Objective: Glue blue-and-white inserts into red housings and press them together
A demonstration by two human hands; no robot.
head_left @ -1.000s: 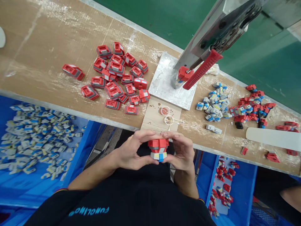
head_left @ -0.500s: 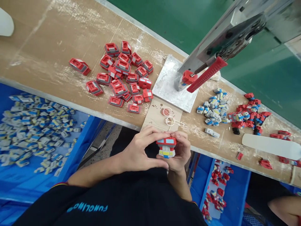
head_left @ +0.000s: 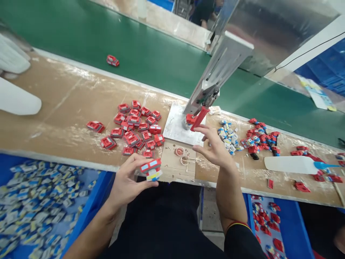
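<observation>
Between the thumb and fingers of my left hand (head_left: 129, 181) is a red, grey and yellow toy piece (head_left: 151, 169), over the table's front edge. My right hand (head_left: 212, 145) is raised at the press, fingers apart, with fingertips at the lower end of its red handle (head_left: 199, 118); whether they touch it is hard to tell. Under the press, on the metal plate (head_left: 172, 126), sits a red part (head_left: 189, 118). Several red parts (head_left: 132, 137) lie piled left of the plate. Two small round dishes, one with thin sticks (head_left: 185, 160), are on the cardboard in front.
Grey-blue pieces (head_left: 229, 136) and red pieces (head_left: 260, 136) lie right of the press, near a white bottle (head_left: 291, 164). Blue bins (head_left: 101, 190) with parts stand below the table. A green belt (head_left: 81, 39) runs behind, carrying a red piece (head_left: 112, 60). People are partly visible.
My hands have parted: the left moved left with the toy piece, the right let go of it and moved up to the red handle. The view has tilted up, showing more of the belt.
</observation>
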